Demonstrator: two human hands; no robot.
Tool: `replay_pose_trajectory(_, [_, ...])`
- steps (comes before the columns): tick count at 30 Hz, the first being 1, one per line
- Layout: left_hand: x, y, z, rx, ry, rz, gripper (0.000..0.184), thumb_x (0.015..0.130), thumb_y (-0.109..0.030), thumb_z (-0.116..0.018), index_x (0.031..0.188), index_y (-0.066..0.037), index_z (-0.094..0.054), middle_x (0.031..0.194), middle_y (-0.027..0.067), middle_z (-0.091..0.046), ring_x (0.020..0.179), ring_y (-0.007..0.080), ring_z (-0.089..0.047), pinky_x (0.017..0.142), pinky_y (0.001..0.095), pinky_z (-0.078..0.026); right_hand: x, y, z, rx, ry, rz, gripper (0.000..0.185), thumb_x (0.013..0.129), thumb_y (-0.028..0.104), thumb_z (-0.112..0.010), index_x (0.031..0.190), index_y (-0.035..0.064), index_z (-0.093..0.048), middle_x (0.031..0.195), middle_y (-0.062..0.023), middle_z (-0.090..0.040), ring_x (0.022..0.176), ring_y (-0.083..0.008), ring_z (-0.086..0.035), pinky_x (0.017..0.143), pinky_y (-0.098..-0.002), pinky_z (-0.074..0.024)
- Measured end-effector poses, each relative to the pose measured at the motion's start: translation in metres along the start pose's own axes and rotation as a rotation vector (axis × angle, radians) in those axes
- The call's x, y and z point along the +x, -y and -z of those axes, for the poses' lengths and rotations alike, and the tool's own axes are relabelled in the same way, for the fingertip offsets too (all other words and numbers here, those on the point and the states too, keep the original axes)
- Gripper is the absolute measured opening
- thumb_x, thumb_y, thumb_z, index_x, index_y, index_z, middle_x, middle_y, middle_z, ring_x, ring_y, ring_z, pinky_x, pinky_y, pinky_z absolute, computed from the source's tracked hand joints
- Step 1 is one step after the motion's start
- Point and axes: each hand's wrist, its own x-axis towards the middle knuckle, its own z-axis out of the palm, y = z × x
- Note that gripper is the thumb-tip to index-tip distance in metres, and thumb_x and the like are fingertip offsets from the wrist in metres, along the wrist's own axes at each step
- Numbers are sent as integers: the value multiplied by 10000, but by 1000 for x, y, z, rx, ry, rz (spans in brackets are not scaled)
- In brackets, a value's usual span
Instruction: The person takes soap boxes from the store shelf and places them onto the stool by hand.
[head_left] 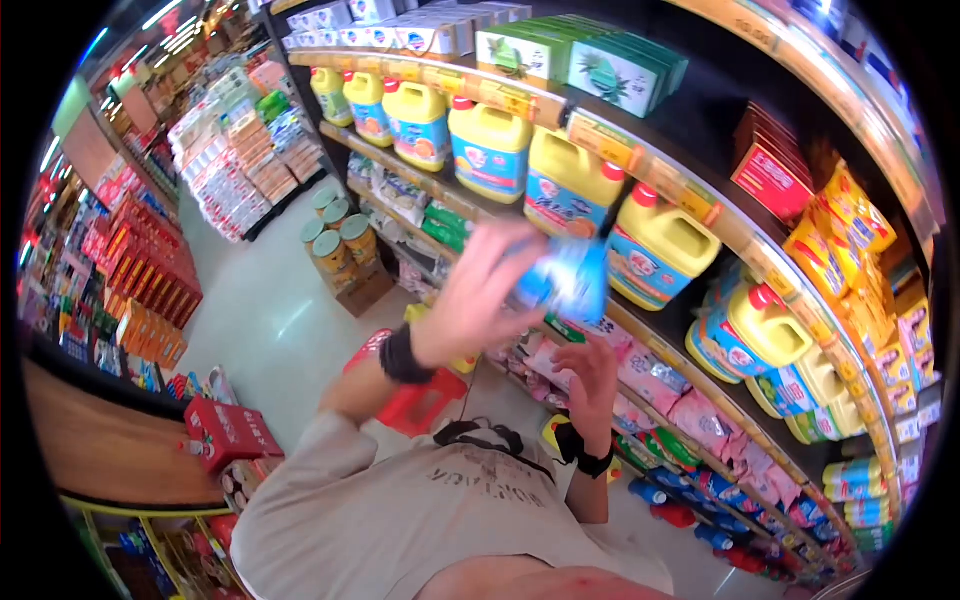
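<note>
My left hand (482, 295), with a black band at its wrist, is raised in front of the shelves and closed on a blue package (567, 280). The package is blurred, so its print cannot be read. Lower and to the right, my right hand (590, 378) is held up below the package, its fingers apart and slightly bent, with nothing in them. Behind the package stand yellow jugs with blue labels (568, 190) on a curved shelf.
Boxed goods (612, 75) line the upper shelf, and pink bags (700, 420) hang lower down. A red basket (405, 395) is on the floor beyond my left forearm. Tins (335, 245) and stacked packs (235, 150) stand farther off; red boxes (150, 260) are at the left.
</note>
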Motion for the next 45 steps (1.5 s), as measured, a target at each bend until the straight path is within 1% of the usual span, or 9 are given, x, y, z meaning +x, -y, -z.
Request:
replay_pose_trajectory(3, [-95, -13, 0, -124, 215, 344, 693, 588, -37, -808, 1229, -62, -544, 1276, 145, -524, 1190, 354, -501, 1018, 454, -414, -10, -27, -6, 87, 65, -147, 624, 868, -35, -514, 1445, 47, -290, 1219, -140, -551, 1070, -240, -585, 896, -366, -493])
replay_pose_trajectory(7, [-195, -29, 9, -126, 295, 628, 666, 584, -4, -768, 1215, -58, -559, 1264, 144, -507, 1206, 367, -462, 1020, 451, -406, -13, -58, -29, -79, 367, -434, 699, 864, -17, -617, 1471, 59, -277, 1289, -112, -512, 1158, -213, -544, 892, -334, -492])
replay_pose_trajectory(10, [-234, -53, 21, -135, 296, 784, 656, 591, 21, -736, 1219, -60, -562, 1271, 143, -501, 1210, 368, -456, 1015, 442, -414, -16, -65, -60, -33, 537, -561, 660, 886, 62, -648, 1461, 66, -324, 1240, -102, -542, 1018, -152, -565, 876, -292, -476])
replay_pose_trajectory(14, [-259, -57, 30, -44, 318, 851, 659, 599, 10, -741, 1229, -78, -566, 1274, 136, -489, 1231, 375, -441, 1027, 449, -406, -20, -96, -82, -149, 721, -558, 474, 923, 81, -614, 1371, 55, -460, 1196, -68, -567, 990, -123, -560, 822, -267, -479])
replay_pose_trajectory(17, [-268, -58, 30, -10, 230, 917, 664, 617, -7, -733, 1253, -77, -556, 1285, 137, -488, 1229, 369, -443, 1015, 444, -422, -6, -93, -102, -86, 675, -621, 394, 908, 62, -634, 1283, 18, -524, 1142, -51, -587, 961, -96, -567, 820, -250, -480])
replay_pose_trajectory(21, [-272, -61, 29, -35, 83, 1005, 697, 626, -43, -776, 1281, -59, -538, 1270, 155, -497, 1186, 354, -490, 990, 423, -435, 2, -112, -114, -225, 689, -504, 307, 914, 42, -623, 1211, 6, -552, 1097, -39, -597, 972, -90, -562, 837, -239, -467])
replay_pose_trajectory(25, [-279, -55, 35, -40, -34, 1058, 704, 617, -39, -782, 1275, -33, -534, 1262, 163, -515, 1173, 355, -506, 988, 419, -435, 9, -121, -134, -228, 665, -505, 279, 904, 66, -629, 1169, -1, -573, 1091, -97, -626, 1000, -157, -590, 870, -290, -471])
replay_pose_trajectory(35, [-305, -46, 75, 16, -187, 1073, 731, 582, -36, -768, 1277, -48, -542, 1244, 163, -531, 1153, 359, -528, 946, 424, -475, 17, -124, -195, -259, 798, -483, 250, 912, 78, -623, 1143, -9, -583, 1054, -93, -635, 979, -152, -595, 854, -287, -476])
replay_pose_trajectory(45, [-338, -58, 118, 91, -348, 1179, 721, 640, -61, -814, 1294, -16, -515, 1264, 186, -523, 1145, 361, -561, 960, 398, -470, 18, -132, -268, -193, 936, -557, 239, 913, 72, -626, 1134, -7, -583, 1045, -70, -627, 963, -120, -588, 819, -267, -484])
